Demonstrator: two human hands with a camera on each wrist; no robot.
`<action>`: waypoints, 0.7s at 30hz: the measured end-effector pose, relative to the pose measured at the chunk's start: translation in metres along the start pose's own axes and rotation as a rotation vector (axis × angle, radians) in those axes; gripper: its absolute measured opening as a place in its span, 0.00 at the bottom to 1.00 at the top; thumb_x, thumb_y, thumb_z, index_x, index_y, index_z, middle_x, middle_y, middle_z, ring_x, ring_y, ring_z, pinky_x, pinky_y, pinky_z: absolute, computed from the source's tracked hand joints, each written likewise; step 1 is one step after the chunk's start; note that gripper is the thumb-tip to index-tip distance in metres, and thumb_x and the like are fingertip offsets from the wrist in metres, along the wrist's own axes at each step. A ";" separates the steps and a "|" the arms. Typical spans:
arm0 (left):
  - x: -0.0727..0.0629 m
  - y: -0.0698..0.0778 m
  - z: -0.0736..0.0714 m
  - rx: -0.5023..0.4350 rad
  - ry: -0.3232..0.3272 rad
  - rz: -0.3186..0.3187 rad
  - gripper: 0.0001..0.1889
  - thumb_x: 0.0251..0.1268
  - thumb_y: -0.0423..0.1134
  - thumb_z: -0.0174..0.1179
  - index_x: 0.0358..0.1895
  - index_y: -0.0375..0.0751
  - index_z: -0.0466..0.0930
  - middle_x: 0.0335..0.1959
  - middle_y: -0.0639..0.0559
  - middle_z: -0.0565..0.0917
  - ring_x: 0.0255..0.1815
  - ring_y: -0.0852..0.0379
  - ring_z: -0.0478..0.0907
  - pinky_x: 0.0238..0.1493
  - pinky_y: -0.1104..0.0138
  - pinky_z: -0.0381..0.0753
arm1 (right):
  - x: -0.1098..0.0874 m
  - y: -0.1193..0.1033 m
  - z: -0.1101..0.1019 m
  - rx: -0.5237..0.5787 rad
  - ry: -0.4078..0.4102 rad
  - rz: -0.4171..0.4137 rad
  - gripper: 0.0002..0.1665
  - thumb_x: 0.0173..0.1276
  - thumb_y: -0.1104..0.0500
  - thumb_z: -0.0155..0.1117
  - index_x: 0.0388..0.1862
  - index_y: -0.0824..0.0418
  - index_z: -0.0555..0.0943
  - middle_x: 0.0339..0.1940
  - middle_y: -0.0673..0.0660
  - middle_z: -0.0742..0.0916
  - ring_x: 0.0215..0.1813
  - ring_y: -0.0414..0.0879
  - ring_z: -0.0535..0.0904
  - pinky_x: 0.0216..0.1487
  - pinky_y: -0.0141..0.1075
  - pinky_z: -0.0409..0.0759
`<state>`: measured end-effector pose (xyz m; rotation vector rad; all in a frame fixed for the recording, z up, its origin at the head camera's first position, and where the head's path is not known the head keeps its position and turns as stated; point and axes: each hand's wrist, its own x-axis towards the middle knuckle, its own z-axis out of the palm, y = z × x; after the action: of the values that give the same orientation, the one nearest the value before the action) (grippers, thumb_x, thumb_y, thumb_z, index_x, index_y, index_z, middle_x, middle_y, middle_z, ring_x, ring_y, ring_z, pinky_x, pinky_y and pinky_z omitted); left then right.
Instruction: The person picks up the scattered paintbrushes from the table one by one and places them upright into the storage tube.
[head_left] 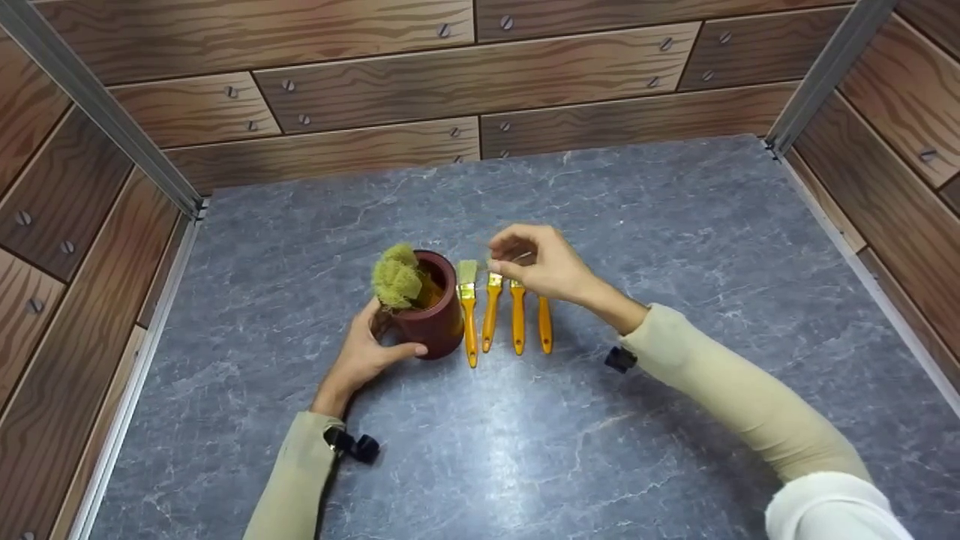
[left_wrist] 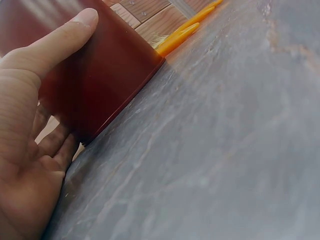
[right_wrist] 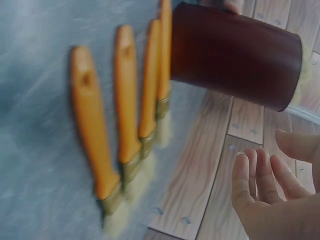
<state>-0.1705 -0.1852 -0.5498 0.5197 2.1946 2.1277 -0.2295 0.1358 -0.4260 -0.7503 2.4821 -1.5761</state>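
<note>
A dark red cylindrical pot point(head_left: 429, 327) stands upright on the table, with a yellow-green bristly tuft point(head_left: 397, 279) sticking out over its left rim. My left hand point(head_left: 367, 349) grips the pot low on its left side, and its thumb point(left_wrist: 62, 42) presses the near wall. To the pot's right lie several paintbrushes point(head_left: 517, 322), orange handles toward me and pale bristles away. Above the bristle ends hovers my right hand point(head_left: 547, 262), its fingers loosely bent. In the right wrist view nothing sits between that hand's thumb and fingers. It partly hides the rightmost brushes in the head view.
The grey marbled tabletop point(head_left: 637, 435) spreads around the pot and brushes. Wood-patterned panels point(head_left: 480, 67) wall it in at the back and both sides. Small black devices point(head_left: 365, 448) are fixed near both wrists.
</note>
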 end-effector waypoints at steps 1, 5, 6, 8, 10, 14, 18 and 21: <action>0.000 0.000 0.000 0.002 -0.001 0.001 0.48 0.50 0.26 0.83 0.78 0.47 0.71 0.70 0.46 0.82 0.72 0.48 0.78 0.74 0.62 0.78 | -0.001 0.003 -0.001 -0.011 0.006 0.011 0.15 0.71 0.66 0.74 0.55 0.68 0.86 0.50 0.66 0.90 0.52 0.57 0.88 0.60 0.49 0.88; -0.001 0.001 0.000 0.000 0.002 0.001 0.48 0.50 0.26 0.83 0.77 0.48 0.72 0.69 0.47 0.83 0.71 0.47 0.79 0.74 0.61 0.79 | -0.007 0.014 -0.007 -0.070 0.027 0.043 0.16 0.69 0.67 0.75 0.54 0.69 0.87 0.48 0.67 0.90 0.50 0.59 0.88 0.58 0.51 0.89; -0.001 0.001 0.000 -0.001 0.002 0.000 0.47 0.50 0.27 0.84 0.77 0.48 0.72 0.69 0.47 0.83 0.71 0.46 0.79 0.74 0.60 0.79 | -0.008 0.017 -0.008 -0.090 0.034 0.049 0.16 0.69 0.67 0.75 0.54 0.70 0.87 0.48 0.67 0.90 0.49 0.59 0.89 0.57 0.51 0.89; -0.001 0.001 0.000 0.002 0.007 0.000 0.47 0.50 0.27 0.84 0.76 0.48 0.73 0.68 0.47 0.83 0.71 0.47 0.79 0.74 0.60 0.78 | -0.011 0.024 -0.009 -0.129 0.043 0.063 0.16 0.68 0.67 0.76 0.53 0.71 0.87 0.46 0.66 0.90 0.48 0.59 0.89 0.55 0.50 0.90; -0.002 0.001 -0.001 0.006 0.013 -0.001 0.48 0.49 0.27 0.84 0.76 0.48 0.73 0.69 0.47 0.83 0.71 0.47 0.79 0.75 0.61 0.78 | -0.013 0.031 -0.010 -0.165 0.044 0.078 0.17 0.68 0.66 0.76 0.53 0.72 0.86 0.45 0.66 0.90 0.47 0.59 0.89 0.53 0.49 0.90; -0.001 0.001 -0.001 -0.002 0.014 0.007 0.48 0.49 0.27 0.84 0.77 0.47 0.72 0.70 0.47 0.82 0.72 0.47 0.78 0.75 0.60 0.77 | -0.018 0.045 -0.011 -0.208 0.035 0.127 0.19 0.66 0.65 0.79 0.52 0.73 0.86 0.44 0.66 0.91 0.45 0.57 0.89 0.50 0.46 0.91; 0.000 0.001 0.000 -0.022 0.007 0.012 0.48 0.49 0.26 0.84 0.77 0.46 0.72 0.70 0.45 0.82 0.73 0.46 0.78 0.75 0.60 0.77 | -0.024 0.055 -0.012 -0.231 0.034 0.179 0.20 0.62 0.63 0.83 0.49 0.72 0.86 0.43 0.66 0.91 0.43 0.55 0.89 0.48 0.43 0.92; -0.001 0.001 0.001 -0.024 0.005 0.006 0.48 0.49 0.26 0.83 0.77 0.47 0.71 0.71 0.46 0.81 0.73 0.46 0.77 0.76 0.60 0.77 | -0.029 0.062 -0.013 -0.255 0.036 0.204 0.20 0.60 0.62 0.85 0.45 0.71 0.86 0.41 0.65 0.91 0.41 0.53 0.89 0.46 0.41 0.91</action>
<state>-0.1697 -0.1848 -0.5492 0.5206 2.1704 2.1572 -0.2299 0.1811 -0.4787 -0.4790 2.7179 -1.2317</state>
